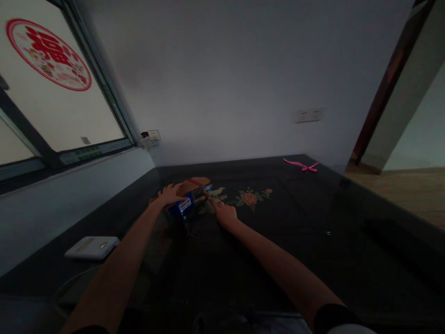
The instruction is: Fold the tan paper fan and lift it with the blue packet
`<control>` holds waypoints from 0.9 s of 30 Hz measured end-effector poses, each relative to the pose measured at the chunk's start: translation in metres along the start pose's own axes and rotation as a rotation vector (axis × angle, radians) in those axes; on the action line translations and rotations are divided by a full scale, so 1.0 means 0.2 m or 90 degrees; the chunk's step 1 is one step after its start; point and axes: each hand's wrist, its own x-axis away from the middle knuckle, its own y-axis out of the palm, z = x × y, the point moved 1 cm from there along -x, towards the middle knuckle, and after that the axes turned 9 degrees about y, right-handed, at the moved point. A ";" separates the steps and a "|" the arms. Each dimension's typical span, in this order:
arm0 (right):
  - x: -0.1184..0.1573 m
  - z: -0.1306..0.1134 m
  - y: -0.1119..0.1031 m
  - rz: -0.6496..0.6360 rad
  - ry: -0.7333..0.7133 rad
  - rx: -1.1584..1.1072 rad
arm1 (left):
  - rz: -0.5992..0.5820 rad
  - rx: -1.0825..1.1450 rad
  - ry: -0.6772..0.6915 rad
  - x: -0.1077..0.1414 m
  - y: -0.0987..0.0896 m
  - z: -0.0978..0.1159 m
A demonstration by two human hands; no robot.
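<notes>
A blue package (185,205) with a white label and a clear, shiny right end lies tilted on the dark table. Against its far side sits a tan-brown object (194,183) with a red line across it; its kind is unclear in the dim light. My left hand (169,195) grips the package from the left, thumb along its upper edge and fingers over the back. At the shiny right end is my right hand (222,211), its thumb and forefinger closed on the package's edge and the other fingers curled under.
The dark glossy table (250,260) bears a printed flower (249,199). A white flat device (92,247) lies at the left, a pink ribbon (301,165) at the back right, a tiny shiny item (328,233) at the right. Wall sockets (309,115) and a window (52,93) stand beyond.
</notes>
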 end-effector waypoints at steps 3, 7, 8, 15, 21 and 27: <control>0.03 0.02 -0.03 0.013 0.003 0.001 | 0.008 0.002 -0.011 0.03 -0.04 0.06; 0.11 0.09 -0.08 0.033 -0.020 -0.028 | 0.146 0.031 0.032 0.07 -0.13 0.21; 0.14 0.12 -0.10 0.037 -0.026 -0.041 | 0.187 0.057 0.054 0.08 -0.16 0.27; 0.29 0.38 -0.15 0.007 -0.009 -0.349 | 0.187 0.678 0.128 0.31 -0.07 0.93; 0.40 0.48 -0.15 -0.083 0.229 -0.903 | -0.229 1.243 -0.037 0.52 0.16 1.45; 0.52 0.37 -0.15 -0.208 0.327 -0.995 | -0.253 1.316 -0.212 0.59 0.23 1.53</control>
